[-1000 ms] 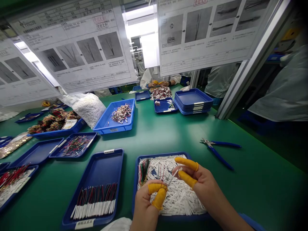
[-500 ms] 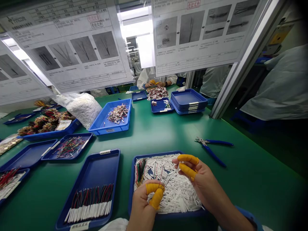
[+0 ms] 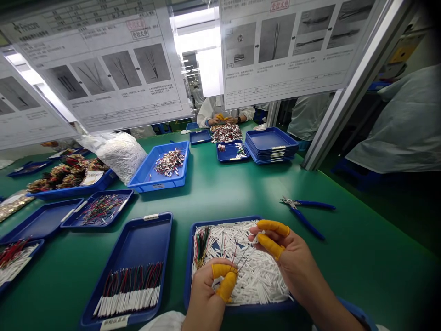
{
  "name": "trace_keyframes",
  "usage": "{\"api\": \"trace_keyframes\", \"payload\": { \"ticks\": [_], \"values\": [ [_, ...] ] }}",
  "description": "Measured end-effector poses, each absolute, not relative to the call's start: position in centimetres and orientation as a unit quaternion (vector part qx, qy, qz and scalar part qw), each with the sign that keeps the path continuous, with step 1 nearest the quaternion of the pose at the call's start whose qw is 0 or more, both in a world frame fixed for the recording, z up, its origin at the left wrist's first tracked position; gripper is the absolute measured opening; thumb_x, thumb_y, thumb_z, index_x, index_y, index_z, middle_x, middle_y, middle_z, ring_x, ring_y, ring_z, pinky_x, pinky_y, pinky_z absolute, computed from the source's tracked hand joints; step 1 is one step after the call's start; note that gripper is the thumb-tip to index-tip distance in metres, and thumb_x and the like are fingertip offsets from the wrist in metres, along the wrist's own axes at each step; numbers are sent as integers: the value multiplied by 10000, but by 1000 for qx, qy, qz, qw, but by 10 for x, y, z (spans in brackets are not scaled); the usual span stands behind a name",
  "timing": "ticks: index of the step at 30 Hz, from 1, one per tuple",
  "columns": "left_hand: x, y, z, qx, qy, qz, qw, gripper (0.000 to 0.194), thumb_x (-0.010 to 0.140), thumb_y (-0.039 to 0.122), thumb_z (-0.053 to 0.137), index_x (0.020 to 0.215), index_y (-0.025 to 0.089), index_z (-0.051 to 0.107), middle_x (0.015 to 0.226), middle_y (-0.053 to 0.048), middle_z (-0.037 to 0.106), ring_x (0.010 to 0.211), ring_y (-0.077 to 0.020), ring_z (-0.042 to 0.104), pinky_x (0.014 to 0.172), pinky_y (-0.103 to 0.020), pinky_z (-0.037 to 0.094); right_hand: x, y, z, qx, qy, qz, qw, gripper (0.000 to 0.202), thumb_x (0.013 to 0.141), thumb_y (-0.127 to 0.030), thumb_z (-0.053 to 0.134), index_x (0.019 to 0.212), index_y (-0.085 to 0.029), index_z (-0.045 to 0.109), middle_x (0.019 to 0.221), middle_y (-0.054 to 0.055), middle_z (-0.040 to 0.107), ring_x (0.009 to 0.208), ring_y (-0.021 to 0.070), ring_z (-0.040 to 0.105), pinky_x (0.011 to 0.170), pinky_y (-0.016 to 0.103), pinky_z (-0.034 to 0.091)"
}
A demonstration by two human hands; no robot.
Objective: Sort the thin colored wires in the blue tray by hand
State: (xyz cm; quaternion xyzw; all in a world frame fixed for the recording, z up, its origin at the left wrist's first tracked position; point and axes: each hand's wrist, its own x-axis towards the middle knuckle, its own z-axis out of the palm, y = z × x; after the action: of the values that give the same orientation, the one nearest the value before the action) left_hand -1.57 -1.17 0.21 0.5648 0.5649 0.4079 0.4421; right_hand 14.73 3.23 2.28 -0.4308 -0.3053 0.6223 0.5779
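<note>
My left hand, with yellow finger cots on thumb and forefinger, pinches a few thin wires, red and dark, whose free ends fan upward. To its right, my right hand also wears yellow cots. Its fingers are curled around what looks like a short white tube, partly hidden. Both hands are over a blue tray heaped with loose white tubes. Inside that tray, a bunch of red, black and green wires lies at the left.
Left of my hands, a blue tray holds a row of wires with white sleeves. Blue-handled pliers lie open at right. Farther back are a parts bin, stacked trays and a co-worker's hands. Printed sheets hang above.
Both hands have shifted very slightly to the right, and the right fingers sit a little closer to the wire tips. The left hand keeps its pinch on the wires.
</note>
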Motion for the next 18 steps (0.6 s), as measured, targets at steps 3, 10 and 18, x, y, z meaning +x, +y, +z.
{"api": "trace_keyframes", "payload": {
  "ticks": [3,10,18],
  "values": [
    [-15,-12,2,570,564,409,435,157,674,99,570,774,159,674,840,-77,677,803,-219,622,758,-308,473,147,32,22,-429,-307,620,581,228,551,-255,773,743,-206,660,725,16,706,675,147,634,622,246,496],
    [-13,-13,5,579,556,398,443,142,690,83,555,753,155,660,808,-71,666,761,-198,617,711,-274,478,146,33,23,-427,-321,609,586,205,557,-249,770,728,-205,667,706,20,708,651,149,638,588,241,503],
    [-14,-15,3,621,555,347,431,91,720,146,562,731,142,652,856,-103,655,782,-208,602,691,-273,495,143,30,23,-422,-330,603,591,227,523,-240,779,718,-201,671,683,31,708,643,176,643,592,286,523]
  ]
}}
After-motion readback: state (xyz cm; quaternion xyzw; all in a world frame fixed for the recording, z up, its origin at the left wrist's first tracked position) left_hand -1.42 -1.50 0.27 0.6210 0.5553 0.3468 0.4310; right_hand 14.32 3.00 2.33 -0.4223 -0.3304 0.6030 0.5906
